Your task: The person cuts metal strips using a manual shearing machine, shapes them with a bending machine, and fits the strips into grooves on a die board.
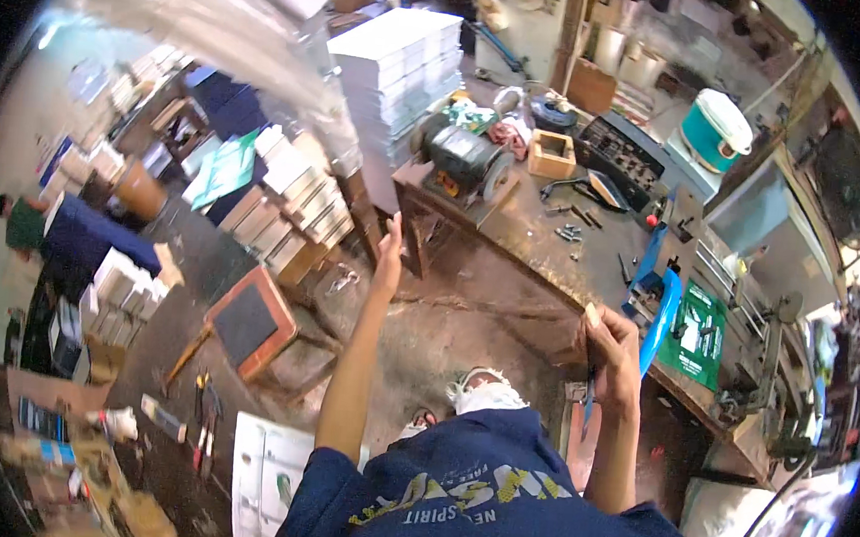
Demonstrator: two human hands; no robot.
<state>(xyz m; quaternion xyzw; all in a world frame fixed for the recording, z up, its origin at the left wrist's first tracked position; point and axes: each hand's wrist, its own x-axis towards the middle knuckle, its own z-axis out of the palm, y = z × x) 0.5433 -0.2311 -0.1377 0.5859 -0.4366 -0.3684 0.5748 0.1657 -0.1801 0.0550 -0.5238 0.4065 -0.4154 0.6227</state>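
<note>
Right hand (614,353): a thin dark strip (588,404) is grasped in pinched fingers, hanging downward just off the near edge of the surface (522,230). Its material and exact use cannot be told. Left hand (390,246): fingers extended and released, nothing held; the hand is raised well apart from the right.

Risks (judged): the strip is supported by one hand only, so a drop toward the floor (425,333) could be caused by a loosened pinch. If its edge is sharp, which cannot be confirmed, a cut could result from sliding fingers. The blue curved bar (663,320) appears just beside the right wrist; it could be knocked by an outward swing of that arm. Small metal pieces (568,233) are scattered loose and could be swept off by a careless reach. A bench grinder (461,159) is set near the surface's far left end; contact would be a hazard if it were running, and whether it is cannot be judged.

Containers: the teal cooler (713,134) is covered by a white lid, contents hidden. Inside the wooden box (554,167), open at the top, nothing can be made out clearly. Contents of the pale buckets (644,66) behind are not shown.
</note>
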